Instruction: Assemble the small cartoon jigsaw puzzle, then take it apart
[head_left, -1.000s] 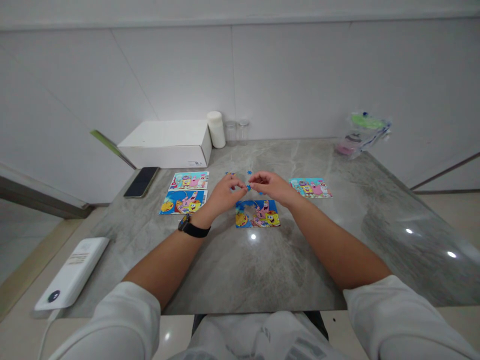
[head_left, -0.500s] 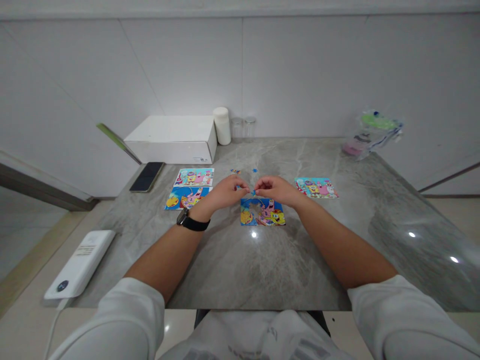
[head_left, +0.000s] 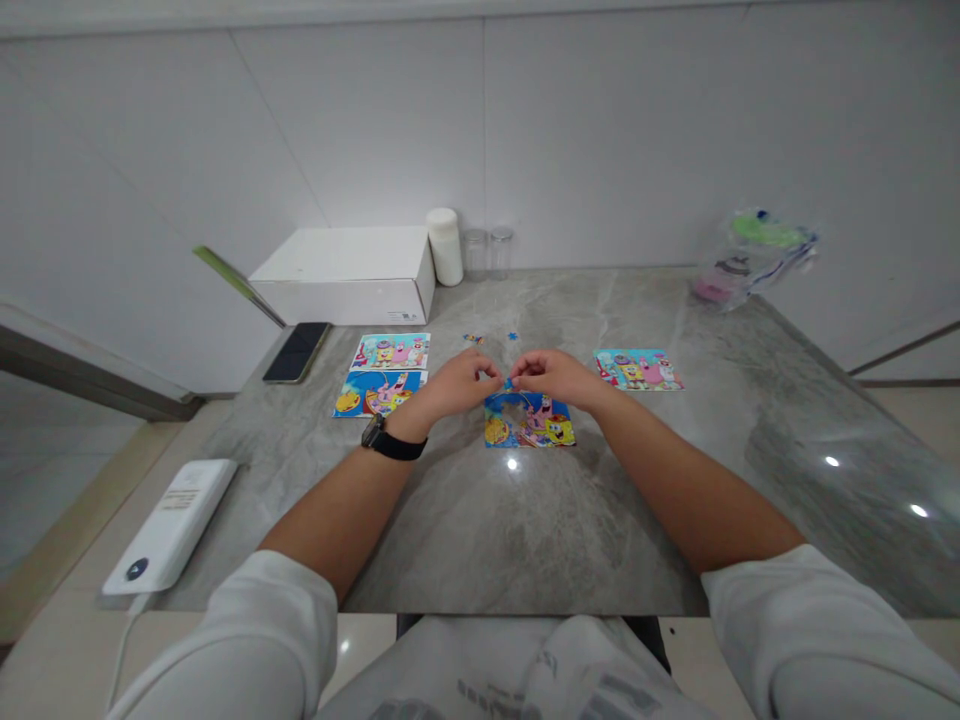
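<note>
A small blue puzzle piece (head_left: pixel 509 384) is pinched between my two hands, just above the back edge of a jigsaw puzzle (head_left: pixel 556 428). My left hand (head_left: pixel 466 384) comes in from the left, thumb and forefinger closed at the piece's edge. On the other side my right hand (head_left: pixel 551 378) grips the piece with its fingertips. The puzzle shows cartoon figures on blue, with a grey gap in its upper left part. Beyond my hands lie a loose blue piece (head_left: pixel 513 337) and a few multicoloured pieces (head_left: pixel 473 339).
Two picture cards, an upper one (head_left: pixel 391 351) and a lower one (head_left: pixel 365 393), lie left; another picture (head_left: pixel 639 370) lies right. Around them are a phone (head_left: pixel 298 352), white box (head_left: pixel 341 275), white bottle (head_left: pixel 445 247), two glasses (head_left: pixel 488 254), plastic bag (head_left: pixel 750 262) and power bank (head_left: pixel 171 525).
The view has shifted slightly. My hands stay together over the puzzle's back edge, the blue piece a little lower against it.
</note>
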